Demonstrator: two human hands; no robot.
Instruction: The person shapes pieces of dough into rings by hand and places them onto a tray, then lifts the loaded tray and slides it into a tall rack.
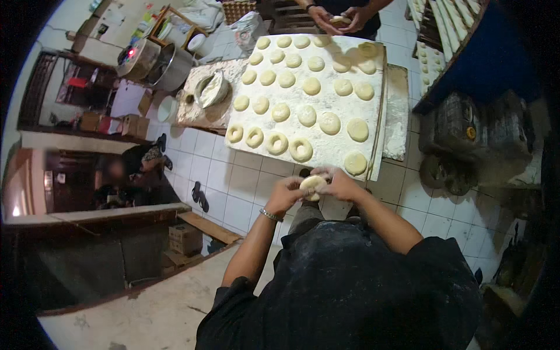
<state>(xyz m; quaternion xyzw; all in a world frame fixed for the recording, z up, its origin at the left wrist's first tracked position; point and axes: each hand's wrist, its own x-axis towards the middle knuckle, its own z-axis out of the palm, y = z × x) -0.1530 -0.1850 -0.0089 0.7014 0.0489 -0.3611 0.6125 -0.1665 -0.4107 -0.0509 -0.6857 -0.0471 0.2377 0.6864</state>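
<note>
A round, pale piece of dough (313,184) is held between my two hands, just off the near edge of the floured board (332,158). My left hand (287,192) grips its left side, and my right hand (337,183) has its fingers on the right and upper side. Whether the dough has a hole is hard to make out. Along the board's near row lie several dough rings (301,150), with a flat dough round (355,163) at the right end. Rows of further dough rounds (329,122) cover the rest of the board.
Across the board, another person's hands (341,22) hold a dough piece. A metal bowl of flour (211,91) stands on a floury surface left of the board. Racked trays (430,58) are at the right, dark containers (461,128) below. A large pot (170,67) is far left.
</note>
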